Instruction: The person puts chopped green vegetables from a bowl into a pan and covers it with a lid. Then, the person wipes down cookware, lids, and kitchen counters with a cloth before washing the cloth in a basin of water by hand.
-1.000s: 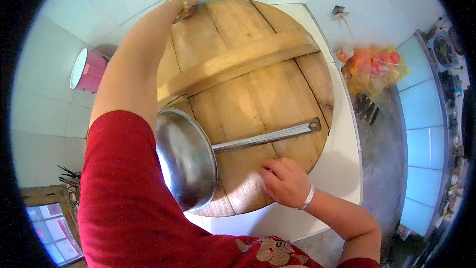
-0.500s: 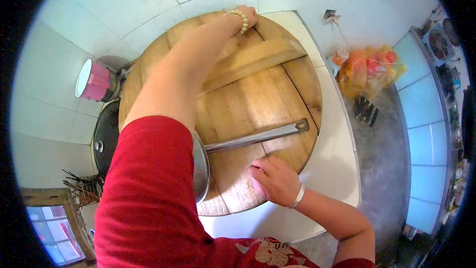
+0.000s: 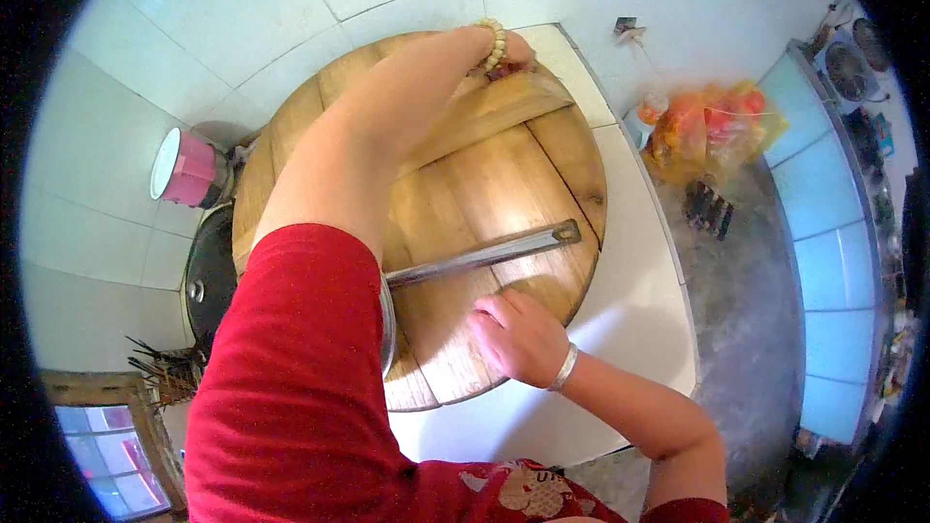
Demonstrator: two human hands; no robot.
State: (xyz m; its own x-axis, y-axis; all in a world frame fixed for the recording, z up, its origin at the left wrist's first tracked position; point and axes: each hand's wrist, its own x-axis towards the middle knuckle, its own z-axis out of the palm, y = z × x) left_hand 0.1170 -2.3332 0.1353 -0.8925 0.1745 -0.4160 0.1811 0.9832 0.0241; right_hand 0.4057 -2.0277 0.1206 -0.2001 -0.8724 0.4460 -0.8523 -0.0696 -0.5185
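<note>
Here, the round wooden lid (image 3: 455, 201) lies on the white desk (image 3: 639, 300), its crossbar (image 3: 484, 121) facing up. A metal ladle (image 3: 489, 254) rests across it, the bowl mostly hidden by the red sleeve (image 3: 291, 358). The left hand (image 3: 515, 48) is near the far rim, by the crossbar; its fingers are hidden, so I cannot tell their grip. The right hand (image 3: 523, 334) is curled narrow over the near part. Farther out, a pink bucket (image 3: 192, 168) and a dark knobbed lid (image 3: 206, 271) sit left, an orange bag (image 3: 712, 131) right.

Before you, a ladle (image 3: 484, 254) lies on the lid (image 3: 465, 203), a bucket (image 3: 193, 169) to the left, a bag (image 3: 719, 134) to the right.
</note>
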